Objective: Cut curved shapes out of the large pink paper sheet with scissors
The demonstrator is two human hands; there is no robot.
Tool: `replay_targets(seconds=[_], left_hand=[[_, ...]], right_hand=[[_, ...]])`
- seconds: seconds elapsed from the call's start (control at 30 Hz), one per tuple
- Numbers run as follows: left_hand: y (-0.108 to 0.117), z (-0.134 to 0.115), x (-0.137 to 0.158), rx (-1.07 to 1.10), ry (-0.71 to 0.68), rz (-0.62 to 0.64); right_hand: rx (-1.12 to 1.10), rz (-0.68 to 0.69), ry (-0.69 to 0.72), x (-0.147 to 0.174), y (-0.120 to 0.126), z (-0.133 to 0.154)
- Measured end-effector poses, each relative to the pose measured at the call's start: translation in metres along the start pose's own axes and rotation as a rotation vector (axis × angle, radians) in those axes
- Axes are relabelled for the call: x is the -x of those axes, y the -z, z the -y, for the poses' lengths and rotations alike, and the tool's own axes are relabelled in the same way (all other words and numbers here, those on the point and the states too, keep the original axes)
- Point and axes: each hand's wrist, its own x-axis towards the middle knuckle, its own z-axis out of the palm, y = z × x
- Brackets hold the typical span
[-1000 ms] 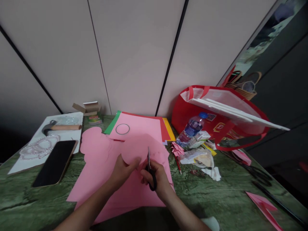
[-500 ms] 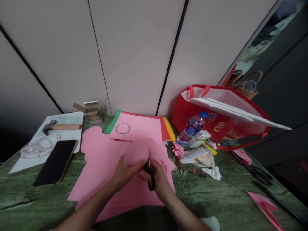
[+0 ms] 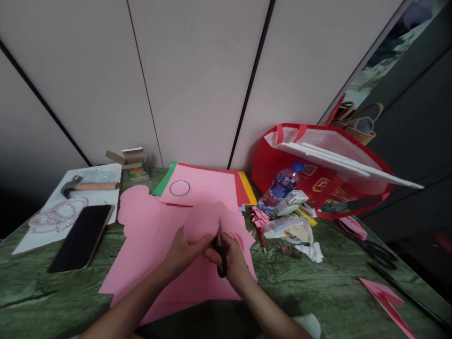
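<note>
My right hand (image 3: pixel 232 258) is closed around the black handles of a pair of scissors (image 3: pixel 221 256), its blades pointing away from me. The blades lie against a rounded piece of pink paper (image 3: pixel 201 221). My left hand (image 3: pixel 184 252) pinches the lower edge of that piece, thumb beside the scissors. How far the blades are parted I cannot tell. Under both hands spread larger pink sheets (image 3: pixel 141 268), and scalloped pink cut-outs (image 3: pixel 134 205) lie at their upper left.
Left are a phone (image 3: pixel 83 239), a bead string (image 3: pixel 58 214), a hammer (image 3: pixel 93 186) and a small box (image 3: pixel 137 169). Right stand a water bottle (image 3: pixel 280 188) and a red bag (image 3: pixel 263 160); beyond the wrappers lie larger scissors (image 3: pixel 379 254). A hoop (image 3: pixel 180 188) rests on stacked coloured sheets.
The view has shifted very slightly. Both hands, the scissors and the rounded pink paper keep almost the same position.
</note>
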Motion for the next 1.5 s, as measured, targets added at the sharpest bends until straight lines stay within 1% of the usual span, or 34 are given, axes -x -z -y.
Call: replay_targets(seconds=[0.13, 0.3, 0.5, 0.73, 0.9, 1.07, 1.3, 1.5], left_hand=[[0.001, 0.001, 0.0, 0.0, 0.001, -0.008], [0.001, 0.003, -0.001, 0.036, 0.01, 0.01], [0.001, 0.001, 0.0, 0.053, 0.009, 0.036], [0.002, 0.0, -0.001, 0.06, -0.057, 0.015], [0.001, -0.002, -0.001, 0.056, -0.057, 0.021], [0.001, -0.002, -0.001, 0.064, -0.053, 0.039], [0.003, 0.001, -0.002, 0.084, -0.072, 0.01], [0.004, 0.004, -0.003, 0.036, -0.082, -0.04]], right_hand=[[0.023, -0.007, 0.017, 0.0, 0.0, 0.0], [-0.003, -0.025, 0.039, -0.003, -0.001, -0.005], [-0.023, -0.022, 0.016, -0.004, -0.001, -0.011], [0.0, -0.03, 0.032, -0.003, -0.001, -0.007], [0.023, -0.017, 0.05, -0.003, 0.0, -0.003], [-0.006, -0.009, 0.04, -0.004, 0.0, -0.002], [-0.034, 0.014, 0.018, -0.001, 0.0, 0.002], [-0.057, 0.042, 0.012, 0.0, 0.002, 0.003]])
